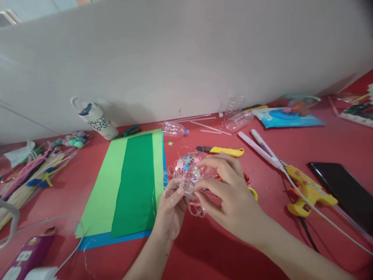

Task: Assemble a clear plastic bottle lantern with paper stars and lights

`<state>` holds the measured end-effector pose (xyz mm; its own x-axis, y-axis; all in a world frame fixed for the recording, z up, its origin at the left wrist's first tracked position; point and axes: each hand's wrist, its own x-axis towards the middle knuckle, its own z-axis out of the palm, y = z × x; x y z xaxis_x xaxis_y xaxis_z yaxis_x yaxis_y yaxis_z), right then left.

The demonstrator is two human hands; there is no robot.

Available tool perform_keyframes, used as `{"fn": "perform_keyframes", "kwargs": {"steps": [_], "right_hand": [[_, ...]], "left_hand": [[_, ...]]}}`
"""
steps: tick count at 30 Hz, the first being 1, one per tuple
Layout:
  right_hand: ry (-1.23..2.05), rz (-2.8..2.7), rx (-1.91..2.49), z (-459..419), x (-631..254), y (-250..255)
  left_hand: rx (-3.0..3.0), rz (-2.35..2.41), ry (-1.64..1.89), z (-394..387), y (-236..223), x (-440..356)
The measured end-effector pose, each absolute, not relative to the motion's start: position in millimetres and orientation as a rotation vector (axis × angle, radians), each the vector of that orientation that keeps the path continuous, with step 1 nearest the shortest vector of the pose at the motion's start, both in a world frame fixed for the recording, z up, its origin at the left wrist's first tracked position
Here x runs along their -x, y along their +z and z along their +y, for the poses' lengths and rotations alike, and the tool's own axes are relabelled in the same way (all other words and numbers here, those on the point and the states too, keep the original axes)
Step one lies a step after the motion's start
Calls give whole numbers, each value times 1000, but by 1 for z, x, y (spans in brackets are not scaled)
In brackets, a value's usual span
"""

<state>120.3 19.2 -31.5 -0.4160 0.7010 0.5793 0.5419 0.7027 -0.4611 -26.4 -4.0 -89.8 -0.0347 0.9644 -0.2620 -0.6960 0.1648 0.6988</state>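
Observation:
A clear plastic ornament (188,165), with small coloured stars and curled clear strips about it, is held up over the red table. My left hand (171,208) is closed on its lower part, thumb and fingers pinching near the clear bottle neck. From the right, my right hand (225,188) bends its fingers over the side of the ornament, its thumb and index finger close to the neck. Whether these right fingertips grip it or only touch it, I cannot tell. Partly behind my right hand lie red-handled scissors (247,178). A yellow utility knife (227,151) lies just beyond.
Green and blue paper sheets (135,186) lie left of my hands. To the right are a pink hair straightener (259,149), a yellow glue gun (310,190) and a black phone (344,190). Clear bottle pieces (173,129) and a white tumbler (100,122) stand near the wall. A purple power strip (29,254) sits front left.

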Motion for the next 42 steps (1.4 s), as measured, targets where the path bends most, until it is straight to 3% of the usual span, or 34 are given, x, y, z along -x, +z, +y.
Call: {"fn": "perform_keyframes", "kwargs": {"steps": [6,30,42], "right_hand": [[134,-2181,835,19,-121,-35],[550,-2031,1097,18,-117,-33],[388,-2064,1120,14,-115,-35]], "left_hand": [[-408,833,1393,-4,-86,25],[-583,887,1409,-8,-95,28],[-587,941,1414,-8,-92,27]]}}
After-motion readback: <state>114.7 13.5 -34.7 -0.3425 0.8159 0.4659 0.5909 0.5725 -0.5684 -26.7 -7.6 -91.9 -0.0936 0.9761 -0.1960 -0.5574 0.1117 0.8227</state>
